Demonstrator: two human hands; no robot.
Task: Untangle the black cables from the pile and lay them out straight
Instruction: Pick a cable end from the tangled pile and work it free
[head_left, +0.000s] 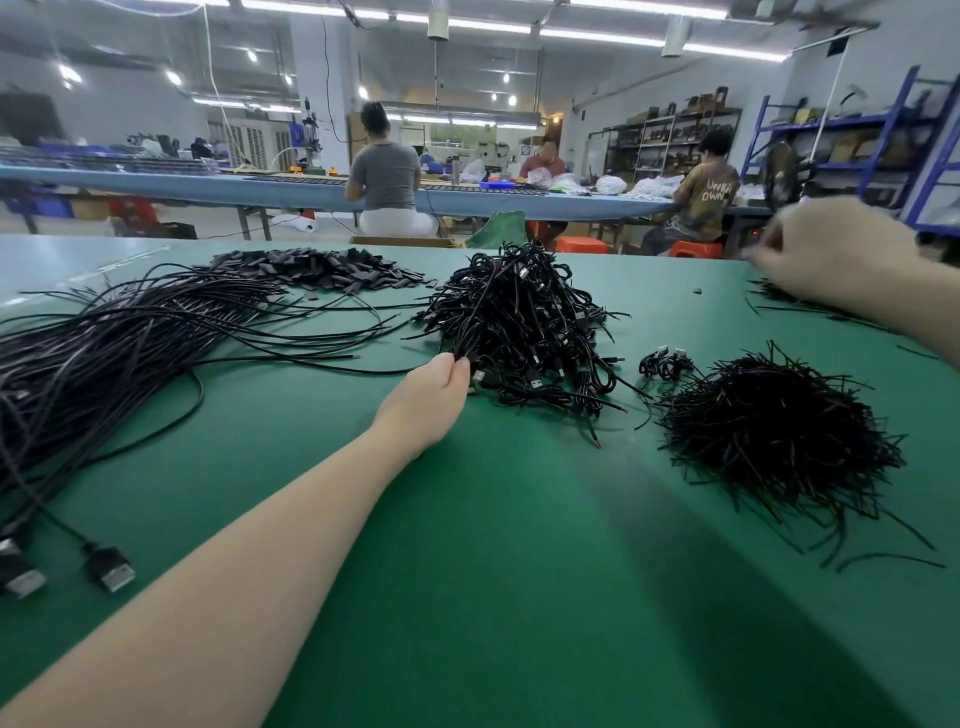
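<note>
A tangled pile of black cables (519, 317) with USB plugs sits in the middle of the green table (519, 571). My left hand (431, 400) pinches one black cable (475, 322) at the pile's near left edge; the cable runs up over the pile. To the left lies a long bundle of straightened cables (119, 343), their USB plugs (111, 569) near the front left. My right hand (826, 249) is blurred at the far right, above a few thin black strands (800, 301); whether it holds anything is unclear.
A heap of short black cut pieces (774, 436) lies at the right. Flat black sleeves (322, 267) are piled at the back left. Two small coiled cables (667, 361) lie between the piles. Beyond the table, people sit at a long bench (260, 189).
</note>
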